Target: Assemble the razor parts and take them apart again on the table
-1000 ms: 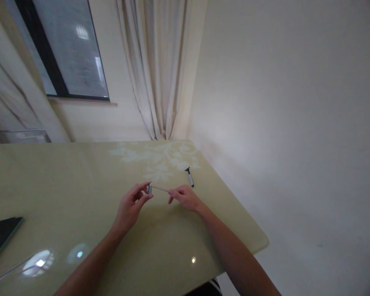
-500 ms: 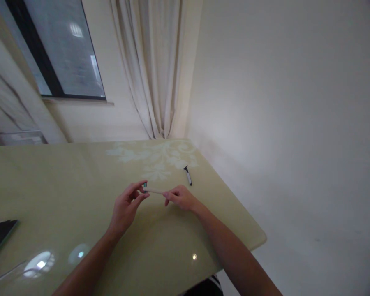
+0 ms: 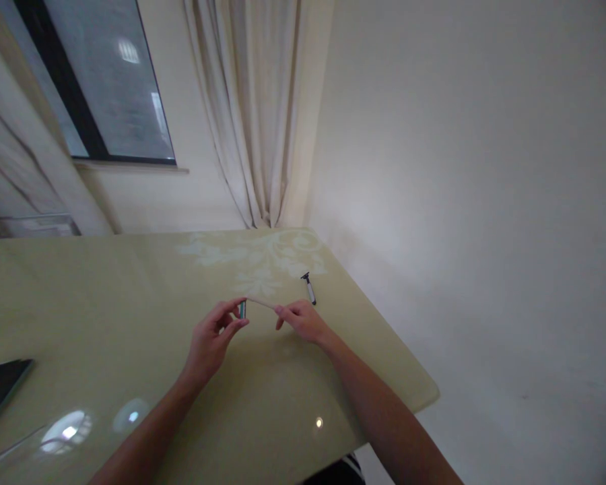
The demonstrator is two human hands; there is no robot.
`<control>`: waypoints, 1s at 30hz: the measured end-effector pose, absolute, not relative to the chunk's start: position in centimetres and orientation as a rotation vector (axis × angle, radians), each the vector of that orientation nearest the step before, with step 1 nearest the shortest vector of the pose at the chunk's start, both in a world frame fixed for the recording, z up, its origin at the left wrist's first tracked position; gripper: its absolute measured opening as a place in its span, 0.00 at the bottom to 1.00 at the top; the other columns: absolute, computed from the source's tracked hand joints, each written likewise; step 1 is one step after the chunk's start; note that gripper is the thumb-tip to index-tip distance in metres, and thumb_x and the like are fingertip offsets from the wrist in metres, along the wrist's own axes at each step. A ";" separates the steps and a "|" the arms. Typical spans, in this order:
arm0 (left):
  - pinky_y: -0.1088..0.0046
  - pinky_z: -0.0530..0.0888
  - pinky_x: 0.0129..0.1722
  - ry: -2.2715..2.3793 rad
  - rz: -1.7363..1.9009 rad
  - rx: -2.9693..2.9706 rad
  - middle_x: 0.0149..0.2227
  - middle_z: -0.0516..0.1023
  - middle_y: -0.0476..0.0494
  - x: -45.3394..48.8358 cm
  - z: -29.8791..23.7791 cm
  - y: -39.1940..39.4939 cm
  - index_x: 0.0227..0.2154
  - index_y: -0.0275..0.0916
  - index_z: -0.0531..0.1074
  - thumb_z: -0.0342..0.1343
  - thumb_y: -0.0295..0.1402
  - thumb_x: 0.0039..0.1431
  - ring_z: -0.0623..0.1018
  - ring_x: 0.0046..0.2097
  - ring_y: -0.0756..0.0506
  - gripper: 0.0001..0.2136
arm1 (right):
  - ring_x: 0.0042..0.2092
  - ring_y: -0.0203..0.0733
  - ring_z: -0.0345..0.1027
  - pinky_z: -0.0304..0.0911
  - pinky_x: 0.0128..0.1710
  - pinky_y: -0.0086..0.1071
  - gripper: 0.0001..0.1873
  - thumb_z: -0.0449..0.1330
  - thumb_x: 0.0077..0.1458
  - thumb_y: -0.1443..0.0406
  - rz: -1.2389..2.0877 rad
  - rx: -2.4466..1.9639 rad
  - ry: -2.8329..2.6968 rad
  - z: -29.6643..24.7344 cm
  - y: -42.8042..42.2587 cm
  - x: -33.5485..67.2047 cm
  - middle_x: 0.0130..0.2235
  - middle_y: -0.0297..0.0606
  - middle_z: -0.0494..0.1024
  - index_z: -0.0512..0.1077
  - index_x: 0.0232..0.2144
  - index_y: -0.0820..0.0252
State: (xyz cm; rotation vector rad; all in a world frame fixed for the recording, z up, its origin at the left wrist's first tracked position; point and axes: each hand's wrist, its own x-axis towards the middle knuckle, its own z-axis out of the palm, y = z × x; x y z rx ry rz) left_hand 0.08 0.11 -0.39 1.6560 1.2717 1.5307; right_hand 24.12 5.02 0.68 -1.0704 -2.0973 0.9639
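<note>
My left hand [image 3: 213, 337] pinches a small narrow teal-and-dark piece [image 3: 242, 309] upright between thumb and fingertips. It is too small to tell its exact kind. My right hand [image 3: 303, 319] is closed on one end of a thin pale stick [image 3: 261, 303]. The stick's far end reaches the top of the small piece, beside my left fingertips; whether they touch is not clear. Just beyond my right hand, a razor [image 3: 308, 288] with a dark head and a light handle lies on the table.
The glossy pale yellow-green table [image 3: 131, 296] meets a white wall on the right. A dark flat object [image 3: 0, 391] lies at the left, with a pale cable [image 3: 10, 450] nearer me. A curtain [image 3: 257, 135] hangs behind the table.
The stick has swung from nearly level to sloping, its left end now at the small piece's top. Both hands appear slightly further right; the small piece is turned and shows more teal.
</note>
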 end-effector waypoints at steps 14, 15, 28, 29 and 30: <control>0.76 0.68 0.29 1.279 1.530 1.640 0.31 0.72 0.52 -0.2 -0.6 0.3 0.51 0.43 0.79 0.65 0.43 0.58 0.69 0.28 0.51 0.19 | 0.23 0.32 0.51 0.46 0.27 0.30 0.39 0.50 0.66 0.40 1.005 -1.052 -2.149 0.9 4.6 23.7 0.18 0.29 0.56 0.84 0.27 0.64; 0.76 0.68 0.29 1.283 1.537 1.640 0.31 0.72 0.51 -0.2 -0.6 0.3 0.51 0.43 0.79 0.65 0.43 0.58 0.69 0.28 0.51 0.19 | 0.23 0.32 0.52 0.46 0.27 0.30 0.39 0.50 0.66 0.40 0.983 -1.069 -2.142 1.0 4.6 23.7 0.18 0.29 0.56 0.84 0.26 0.64; 0.76 0.67 0.29 1.300 1.519 1.638 0.31 0.73 0.51 -0.4 -0.7 0.5 0.50 0.42 0.79 0.64 0.44 0.58 0.69 0.28 0.51 0.19 | 0.23 0.32 0.52 0.45 0.27 0.31 0.38 0.50 0.67 0.41 0.896 -1.126 -2.134 0.9 5.0 24.2 0.17 0.29 0.57 0.84 0.27 0.65; 0.76 0.67 0.29 1.300 1.511 1.638 0.31 0.72 0.51 -0.4 -0.7 0.5 0.50 0.42 0.79 0.64 0.44 0.58 0.69 0.28 0.51 0.19 | 0.23 0.32 0.52 0.46 0.27 0.30 0.37 0.51 0.67 0.42 0.908 -1.105 -2.139 1.0 4.9 24.2 0.17 0.29 0.57 0.84 0.27 0.64; 0.76 0.67 0.28 1.301 1.507 1.638 0.30 0.72 0.52 -0.4 -0.6 0.4 0.50 0.42 0.79 0.65 0.44 0.57 0.68 0.28 0.51 0.19 | 0.23 0.32 0.52 0.46 0.27 0.30 0.37 0.51 0.66 0.42 0.930 -1.081 -2.150 1.1 4.8 24.2 0.17 0.29 0.58 0.84 0.28 0.64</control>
